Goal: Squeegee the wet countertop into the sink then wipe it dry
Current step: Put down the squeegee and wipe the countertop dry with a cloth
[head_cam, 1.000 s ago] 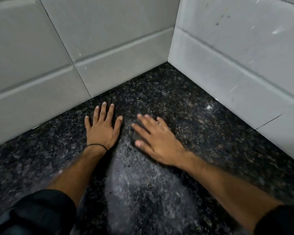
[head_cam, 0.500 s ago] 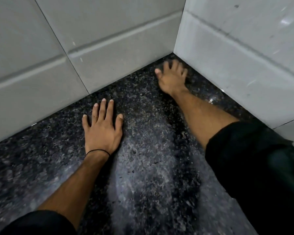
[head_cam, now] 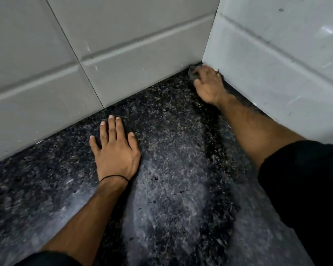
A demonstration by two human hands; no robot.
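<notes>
The dark speckled granite countertop (head_cam: 171,169) looks wet, with a pale glossy streak down its middle. My left hand (head_cam: 115,150) lies flat on it near the back wall, fingers apart, holding nothing; a thin black band circles the wrist. My right hand (head_cam: 208,85) reaches into the far corner where the two tiled walls meet, its fingers curled down over a small dark grey thing (head_cam: 193,72). That thing is blurred, and whether the hand grips it is unclear. No squeegee, cloth or sink is in view.
Pale grey tiled walls close the counter at the back (head_cam: 123,60) and on the right (head_cam: 277,73), meeting in a corner. My black sleeves fill the lower left and right edges of the view.
My right hand went from beside the left hand up into the far corner, and its fingers have now curled. The left hand has stayed flat in place.
</notes>
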